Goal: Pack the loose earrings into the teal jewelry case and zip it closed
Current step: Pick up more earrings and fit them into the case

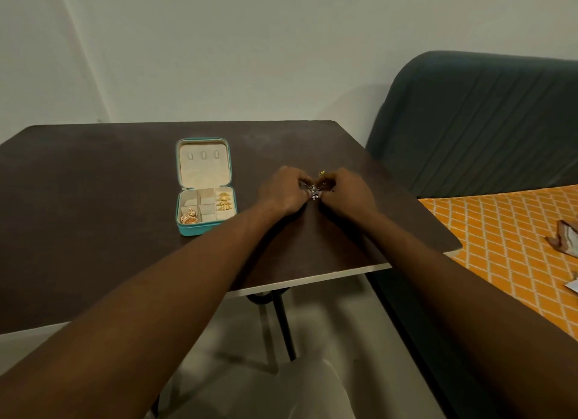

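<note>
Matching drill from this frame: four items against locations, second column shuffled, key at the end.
1. teal jewelry case
2. silver earring
3. gold pieces
4. orange patterned cloth

A. beyond the right edge of the table
B. pinched between left hand and right hand
C. lying open on the table, left of both hands
D. in the near-left compartment of the case

Pairs: 1-C, 2-B, 3-D, 4-A

Matt dark wood-look table, cream velvety case lining
</note>
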